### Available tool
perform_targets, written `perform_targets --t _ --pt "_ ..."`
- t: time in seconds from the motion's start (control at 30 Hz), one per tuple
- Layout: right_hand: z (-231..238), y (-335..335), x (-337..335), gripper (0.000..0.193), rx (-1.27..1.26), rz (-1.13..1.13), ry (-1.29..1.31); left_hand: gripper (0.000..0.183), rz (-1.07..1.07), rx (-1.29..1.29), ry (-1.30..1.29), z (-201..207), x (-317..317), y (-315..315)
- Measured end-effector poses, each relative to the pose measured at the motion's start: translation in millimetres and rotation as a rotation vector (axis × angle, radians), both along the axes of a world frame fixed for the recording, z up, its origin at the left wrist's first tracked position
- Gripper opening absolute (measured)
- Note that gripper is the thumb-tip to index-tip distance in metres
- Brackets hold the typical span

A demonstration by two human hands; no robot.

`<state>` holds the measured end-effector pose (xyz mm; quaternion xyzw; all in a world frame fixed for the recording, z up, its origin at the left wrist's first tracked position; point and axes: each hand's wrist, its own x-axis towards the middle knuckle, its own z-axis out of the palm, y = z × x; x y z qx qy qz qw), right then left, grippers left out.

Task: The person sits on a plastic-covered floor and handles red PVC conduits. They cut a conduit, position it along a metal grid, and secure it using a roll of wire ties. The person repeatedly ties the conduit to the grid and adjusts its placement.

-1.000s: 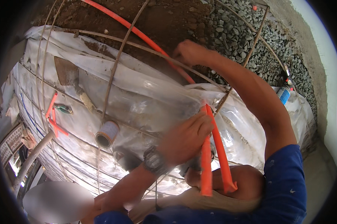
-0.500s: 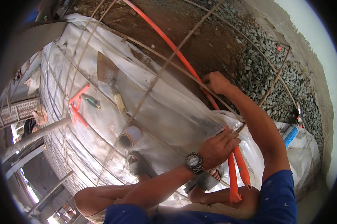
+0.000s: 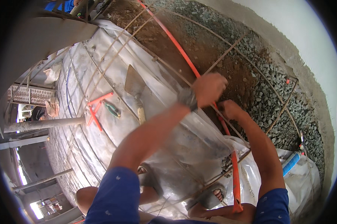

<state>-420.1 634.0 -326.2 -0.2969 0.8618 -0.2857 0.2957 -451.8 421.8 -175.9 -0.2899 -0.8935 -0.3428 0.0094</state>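
A long orange pipe (image 3: 176,44) runs from the top of the view down past the steel bars. My right hand (image 3: 232,110) is closed around this pipe beside the gravel. Just above it, my left hand (image 3: 210,89), with a watch on its wrist, is over the same pipe; motion smears its fingers, so its hold is unclear. Another orange length (image 3: 236,179) slopes down toward my right knee. Left of my arms, a trowel (image 3: 134,81) lies on the plastic sheet (image 3: 164,145). Green-handled pliers (image 3: 112,109) rest near short orange pipe pieces (image 3: 100,98).
Thin steel bars (image 3: 228,53) cross above the sheet and soil. Grey gravel (image 3: 265,86) lines the wall (image 3: 288,26) at right. A blue cylindrical roll (image 3: 291,163) lies at lower right. Thick metal poles (image 3: 45,124) stand at left, and a person in blue (image 3: 65,5) is at the top left.
My left hand has moved up from the lower pipe ends to near my right hand. One of two orange ends near my knee has left that spot. The view has shifted.
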Motion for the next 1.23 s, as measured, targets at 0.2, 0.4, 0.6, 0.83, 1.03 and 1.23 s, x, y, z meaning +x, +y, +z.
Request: perform_targets --t 0.2,0.4,0.6,0.83,1.03,1.23 --pt "30.4 -1.9 7.2 0.028 0.097 -0.092 -0.091 0.032 -0.028 -0.570 0.097 -82.0 -113.0 -72.0" --pt "34.8 -6.5 2.0 0.031 0.037 -0.136 -0.085 0.035 -0.054 -0.722 0.214 -109.6 -88.3 -106.4" --pt "35.3 -7.7 1.6 0.032 0.066 -0.138 -0.098 0.032 -0.035 -0.743 0.152 -104.8 -80.8 -111.7" --pt "34.4 -9.9 5.2 0.037 0.063 -0.250 -0.210 0.033 0.096 -0.527 0.236 -64.5 -42.9 -87.8" --pt "50.1 -10.1 13.3 0.039 -0.016 -0.382 -0.266 0.029 0.611 0.083 0.261 -35.6 95.0 -172.0" --pt "45.0 -21.8 9.4 0.032 0.098 -0.292 -0.206 0.028 1.179 -0.433 0.104 -56.0 196.5 -454.2"
